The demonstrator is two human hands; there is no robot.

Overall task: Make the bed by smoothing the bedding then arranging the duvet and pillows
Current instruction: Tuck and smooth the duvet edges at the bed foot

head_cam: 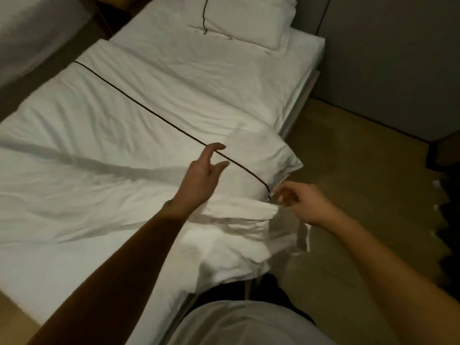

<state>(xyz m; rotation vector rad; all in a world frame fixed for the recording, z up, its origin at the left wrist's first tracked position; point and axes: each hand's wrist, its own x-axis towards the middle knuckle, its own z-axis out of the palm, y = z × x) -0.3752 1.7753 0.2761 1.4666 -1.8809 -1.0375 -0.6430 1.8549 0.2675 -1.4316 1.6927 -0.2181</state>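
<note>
Left grip [204,170] released, right grip [298,202] unclear, over wrinkled white duvet [112,145].

Dim light falls on a tan floor [348,170]. A grey wall [385,58] stands beyond it. The blurred pale shape [32,28] at upper left may be another bed.

The bed [302,78] runs from the near left to the far right, and its right edge meets the brownish floor [348,170]. A white duvet [104,135] with a thin dark piping line covers most of the bed; it is wrinkled, and its near right corner is bunched over the bed edge. At the far end a white pillow [249,18], also with a dark line, lies on the sheet, just beyond the duvet edge. The floor on the right carries some small pale scraps, too blurred to tell
</note>
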